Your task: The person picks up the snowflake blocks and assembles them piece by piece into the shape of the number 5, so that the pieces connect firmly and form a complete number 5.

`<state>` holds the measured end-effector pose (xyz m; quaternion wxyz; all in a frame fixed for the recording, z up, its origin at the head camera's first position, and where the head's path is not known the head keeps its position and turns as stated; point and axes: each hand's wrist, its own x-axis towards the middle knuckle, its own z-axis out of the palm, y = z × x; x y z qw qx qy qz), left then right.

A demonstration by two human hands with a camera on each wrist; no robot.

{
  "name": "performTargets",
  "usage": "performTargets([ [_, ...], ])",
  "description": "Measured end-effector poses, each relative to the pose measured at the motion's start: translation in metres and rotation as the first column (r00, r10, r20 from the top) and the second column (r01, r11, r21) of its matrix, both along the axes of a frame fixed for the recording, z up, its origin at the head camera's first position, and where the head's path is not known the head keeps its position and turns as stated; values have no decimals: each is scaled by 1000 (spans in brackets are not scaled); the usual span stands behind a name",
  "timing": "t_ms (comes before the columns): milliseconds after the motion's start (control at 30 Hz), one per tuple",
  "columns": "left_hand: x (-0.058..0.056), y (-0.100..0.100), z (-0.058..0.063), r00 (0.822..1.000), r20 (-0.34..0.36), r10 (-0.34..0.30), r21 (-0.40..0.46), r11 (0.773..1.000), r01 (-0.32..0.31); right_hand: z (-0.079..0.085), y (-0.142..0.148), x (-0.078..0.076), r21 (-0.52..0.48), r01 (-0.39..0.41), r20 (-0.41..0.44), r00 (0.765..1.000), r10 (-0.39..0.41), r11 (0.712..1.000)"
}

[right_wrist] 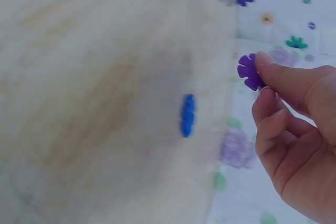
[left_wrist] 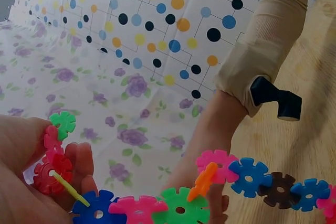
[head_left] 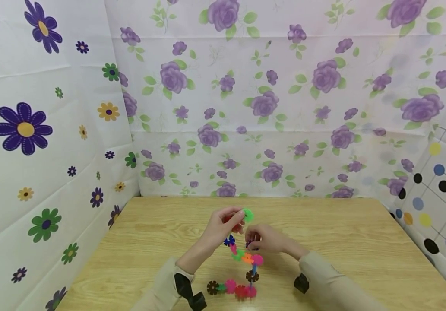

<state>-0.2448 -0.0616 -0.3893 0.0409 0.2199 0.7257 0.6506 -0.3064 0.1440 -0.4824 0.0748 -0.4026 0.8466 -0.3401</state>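
Note:
My left hand (head_left: pixel 224 221) is raised over the table and grips one end of a chain of interlocking plastic flower discs (head_left: pixel 257 259). A green disc (head_left: pixel 248 215) sticks out past its fingertips, with red and pink discs (left_wrist: pixel 52 173) against the palm. From there the chain runs down through blue, pink, green and orange discs, then bends toward the near side, where a brown disc (head_left: pixel 213 287) forms its other end. Close by on the right, my right hand (head_left: pixel 268 237) pinches a single purple disc (right_wrist: pixel 250 72) between thumb and index finger, apart from the chain.
A wooden table (head_left: pixel 149 242) carries the lower part of the chain. In the right wrist view a blue disc (right_wrist: pixel 187 115) shows edge-on, blurred. Flower-printed cloth (head_left: pixel 246 108) hangs behind the table, with more patterned cloth at both sides.

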Motion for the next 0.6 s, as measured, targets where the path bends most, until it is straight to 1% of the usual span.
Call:
performTargets([
  [167, -1, -2, -1, 1000, -1, 4, -15, 1000, -4, 20, 10, 4, -90, 20, -44, 999, -24, 996],
  [300, -1, -2, -1, 1000, -25, 4, -25, 1000, -4, 34, 14, 12, -156, 34, -50, 998, -42, 987],
  [367, -1, -2, -1, 1000, -25, 3, -21, 1000, -3, 40, 15, 18, -185, 47, -57, 997, -59, 982],
  [500, -1, -2, -1, 1000, -20, 2, -14, 1000, -2, 52, 19, 28, -264, 96, -90, 988, -123, 960],
  [600, -1, -1, -1, 1000, -29, 2, -10, 1000, -3, 60, 21, 34, -337, 140, -110, 976, -187, 931],
])
